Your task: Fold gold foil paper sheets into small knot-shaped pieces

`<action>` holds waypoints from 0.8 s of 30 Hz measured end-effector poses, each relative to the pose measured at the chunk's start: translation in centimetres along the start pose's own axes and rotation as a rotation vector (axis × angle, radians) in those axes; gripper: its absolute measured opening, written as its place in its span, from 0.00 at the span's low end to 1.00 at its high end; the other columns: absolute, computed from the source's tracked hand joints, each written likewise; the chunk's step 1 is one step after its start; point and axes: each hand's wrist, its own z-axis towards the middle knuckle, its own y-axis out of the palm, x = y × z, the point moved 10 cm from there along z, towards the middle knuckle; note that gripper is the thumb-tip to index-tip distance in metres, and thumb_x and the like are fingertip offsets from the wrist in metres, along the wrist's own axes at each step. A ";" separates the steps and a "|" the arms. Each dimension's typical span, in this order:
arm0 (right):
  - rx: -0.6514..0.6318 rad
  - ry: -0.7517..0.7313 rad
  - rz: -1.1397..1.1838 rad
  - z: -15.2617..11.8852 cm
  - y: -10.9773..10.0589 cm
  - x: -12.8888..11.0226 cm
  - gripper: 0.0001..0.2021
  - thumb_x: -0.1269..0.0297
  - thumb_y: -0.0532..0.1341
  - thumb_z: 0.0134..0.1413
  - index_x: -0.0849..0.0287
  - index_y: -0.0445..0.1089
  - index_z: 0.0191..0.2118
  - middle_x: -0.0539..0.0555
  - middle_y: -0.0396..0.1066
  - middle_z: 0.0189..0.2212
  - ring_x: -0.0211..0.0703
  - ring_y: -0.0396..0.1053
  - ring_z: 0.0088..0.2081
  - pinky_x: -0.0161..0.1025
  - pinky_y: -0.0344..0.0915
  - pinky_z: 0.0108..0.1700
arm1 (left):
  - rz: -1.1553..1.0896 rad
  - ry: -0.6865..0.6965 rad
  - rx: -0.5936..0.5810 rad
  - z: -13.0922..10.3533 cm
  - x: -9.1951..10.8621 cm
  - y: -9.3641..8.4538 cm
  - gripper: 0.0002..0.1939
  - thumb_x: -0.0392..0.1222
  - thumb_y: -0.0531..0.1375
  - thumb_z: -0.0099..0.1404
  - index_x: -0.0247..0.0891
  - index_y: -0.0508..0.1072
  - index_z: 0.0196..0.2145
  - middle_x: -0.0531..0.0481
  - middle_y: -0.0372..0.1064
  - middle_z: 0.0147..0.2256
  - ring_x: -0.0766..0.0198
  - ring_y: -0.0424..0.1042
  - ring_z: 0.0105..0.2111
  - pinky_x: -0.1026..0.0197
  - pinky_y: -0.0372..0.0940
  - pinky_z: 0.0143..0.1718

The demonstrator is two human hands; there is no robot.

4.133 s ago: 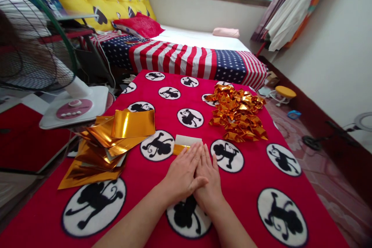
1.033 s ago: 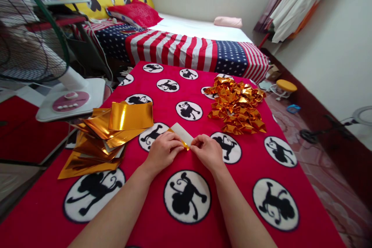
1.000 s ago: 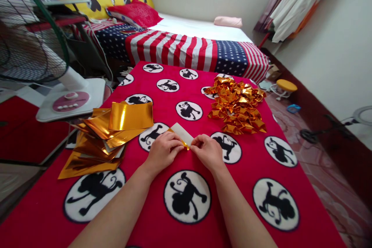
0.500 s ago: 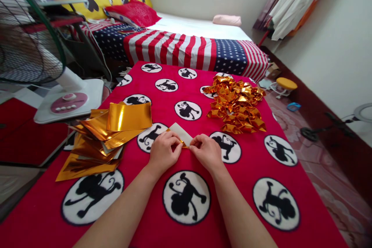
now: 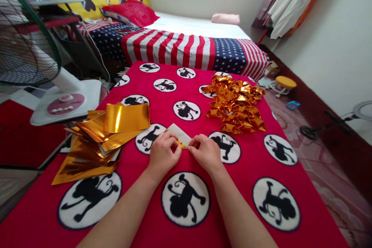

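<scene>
A sheet of gold foil paper (image 5: 178, 132), pale side up, lies partly folded on the red cloth, with a strip of gold showing along its near edge. My left hand (image 5: 165, 149) is closed on its left side, thumb and fingers pinched at the fold. At the right corner my right hand (image 5: 205, 150) pinches the paper between thumb and fingertips. Both hands rest low against the cloth, and they cover parts of the sheet. Left of them is a loose stack of flat gold foil sheets (image 5: 127, 118). Several folded gold foil pieces (image 5: 236, 104) are heaped to the right.
The red cloth (image 5: 232, 209) with monkey circles covers the surface under my hands. A fan (image 5: 69, 100) stands at the left edge. Beyond is a bed with a striped, starred cover (image 5: 174, 48). On the floor at right are a yellow stool (image 5: 286, 82) and a blue object (image 5: 293, 105).
My left fingers have shifted very slightly at the fold, and a little more gold shows between the hands. The whole view has moved a touch; both hands stay on the paper.
</scene>
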 end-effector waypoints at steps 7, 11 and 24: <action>-0.012 0.010 -0.001 0.0 0.0 0.0 0.03 0.67 0.65 0.44 0.51 0.73 0.25 0.45 0.72 0.26 0.37 0.68 0.27 0.34 0.53 0.28 | 0.014 -0.017 0.003 0.1 0.0 0.2 0.09 0.30 0.58 0.56 0.39 0.64 0.22 0.48 0.69 0.33 0.58 0.68 0.38 0.52 0.65 0.43; -0.006 0.006 0.001 0.0 0.0 0.0 0.03 0.67 0.65 0.44 0.52 0.73 0.24 0.46 0.72 0.25 0.37 0.68 0.27 0.34 0.52 0.28 | 0.041 -0.028 0.008 0.1 0.0 0.4 0.10 0.29 0.58 0.55 0.39 0.63 0.21 0.48 0.68 0.33 0.57 0.68 0.38 0.52 0.64 0.43; -0.095 0.026 0.045 0.6 0.2 0.6 0.02 0.64 0.65 0.45 0.50 0.77 0.28 0.45 0.76 0.26 0.38 0.71 0.30 0.34 0.54 0.29 | 0.074 -0.061 -0.047 0.0 -0.2 0.8 0.10 0.31 0.58 0.56 0.39 0.63 0.21 0.48 0.68 0.35 0.57 0.67 0.39 0.53 0.63 0.44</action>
